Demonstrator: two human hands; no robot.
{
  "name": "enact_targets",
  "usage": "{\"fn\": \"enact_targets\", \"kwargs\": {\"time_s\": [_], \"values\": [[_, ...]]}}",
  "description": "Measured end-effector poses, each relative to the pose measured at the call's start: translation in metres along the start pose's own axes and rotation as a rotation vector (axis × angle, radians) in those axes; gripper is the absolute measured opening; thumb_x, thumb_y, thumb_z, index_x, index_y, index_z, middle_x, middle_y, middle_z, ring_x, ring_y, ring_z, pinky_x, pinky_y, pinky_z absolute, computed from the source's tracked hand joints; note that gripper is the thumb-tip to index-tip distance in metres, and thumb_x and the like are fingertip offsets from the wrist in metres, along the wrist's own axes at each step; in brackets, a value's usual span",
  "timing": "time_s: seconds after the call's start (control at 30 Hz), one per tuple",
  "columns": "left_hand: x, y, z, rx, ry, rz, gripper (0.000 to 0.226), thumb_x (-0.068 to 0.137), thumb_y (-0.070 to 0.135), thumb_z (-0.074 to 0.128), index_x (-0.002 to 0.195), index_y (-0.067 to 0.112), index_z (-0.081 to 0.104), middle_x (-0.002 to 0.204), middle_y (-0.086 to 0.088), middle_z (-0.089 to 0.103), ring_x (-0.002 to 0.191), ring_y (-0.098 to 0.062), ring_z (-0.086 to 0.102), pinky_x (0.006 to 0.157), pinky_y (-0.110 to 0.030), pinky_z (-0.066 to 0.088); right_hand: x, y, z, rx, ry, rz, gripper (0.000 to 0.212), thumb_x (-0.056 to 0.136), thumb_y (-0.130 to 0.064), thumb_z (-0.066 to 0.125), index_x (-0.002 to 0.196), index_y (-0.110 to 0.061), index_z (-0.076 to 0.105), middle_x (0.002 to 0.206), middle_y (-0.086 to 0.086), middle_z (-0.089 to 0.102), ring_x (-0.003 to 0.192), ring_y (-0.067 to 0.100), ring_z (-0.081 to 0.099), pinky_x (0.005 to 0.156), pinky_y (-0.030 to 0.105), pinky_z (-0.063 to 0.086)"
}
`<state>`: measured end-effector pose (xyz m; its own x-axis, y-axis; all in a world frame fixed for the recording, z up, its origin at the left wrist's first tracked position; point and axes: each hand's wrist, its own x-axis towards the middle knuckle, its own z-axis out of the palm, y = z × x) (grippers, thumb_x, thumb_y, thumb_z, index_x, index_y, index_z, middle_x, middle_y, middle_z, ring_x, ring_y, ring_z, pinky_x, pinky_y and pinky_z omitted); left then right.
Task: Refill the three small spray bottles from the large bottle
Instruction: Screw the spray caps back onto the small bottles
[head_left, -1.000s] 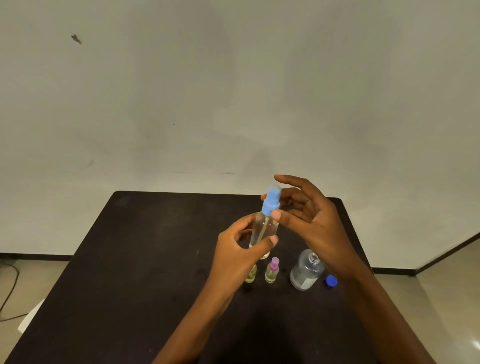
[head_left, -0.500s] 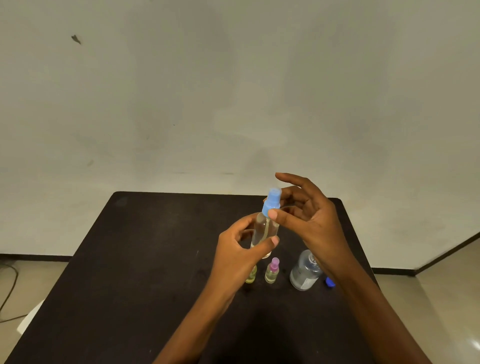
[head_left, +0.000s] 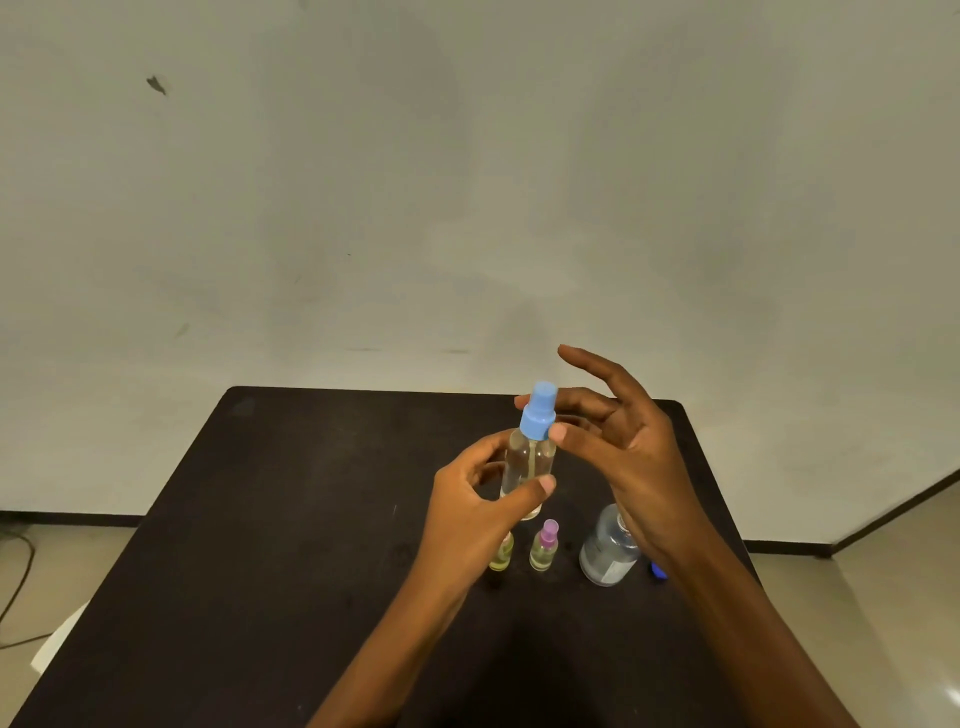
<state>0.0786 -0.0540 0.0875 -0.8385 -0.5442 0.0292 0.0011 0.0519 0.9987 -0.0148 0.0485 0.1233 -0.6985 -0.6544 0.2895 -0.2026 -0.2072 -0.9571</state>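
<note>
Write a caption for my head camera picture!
Left hand holds a clear spray bottle; right hand pinches its blue top.

Dark rectangular table (head_left: 260, 519), small yellow-filled bottle (head_left: 502, 557), pink-capped spray bottle (head_left: 544, 550) below left hand (head_left: 467, 519) fingers (head_left: 537, 489), large clear bottle (head_left: 602, 558), blue cap (head_left: 658, 570) under right hand (head_left: 639, 467).

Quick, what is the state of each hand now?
Left hand: holds the spray bottle.
Right hand: pinches its blue cap.

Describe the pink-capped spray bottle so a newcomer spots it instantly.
On the black table, look left of the large clear bottle. The pink-capped bottle stands upright there, tiny, holding yellowish liquid; its neighbour has its top behind the left hand.
</note>
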Motion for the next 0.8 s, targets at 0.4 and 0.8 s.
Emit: {"fn": "enact_targets", "kwargs": {"time_s": [0.4,0.8], "values": [[0.0014,0.0001,0.0002,0.010,-0.002,-0.005,0.040,0.077,0.015,0.072,0.114,0.024,0.061,0.109,0.009,0.066,0.105,-0.006,0.060,0.081,-0.008,0.046,0.0018,0.0034,0.0028,0.056,-0.029,0.052,0.054,0.077,-0.013,0.061,0.126,-0.029,0.044,0.115,0.001,0.065,0.107,0.017,0.061,0.083,0.022,0.050],[0.0024,-0.0003,-0.0002,0.009,-0.008,-0.030,0.038,0.076,0.016,0.073,0.102,0.037,0.056,0.101,0.019,0.063,0.100,-0.001,0.059,0.074,-0.006,0.045,0.0038,0.0056,0.0036,-0.022,0.041,0.017,0.052,0.068,-0.014,0.076,0.113,-0.029,0.053,0.092,0.000,0.061,0.090,0.015,0.063,0.076,0.022,0.052]]}}
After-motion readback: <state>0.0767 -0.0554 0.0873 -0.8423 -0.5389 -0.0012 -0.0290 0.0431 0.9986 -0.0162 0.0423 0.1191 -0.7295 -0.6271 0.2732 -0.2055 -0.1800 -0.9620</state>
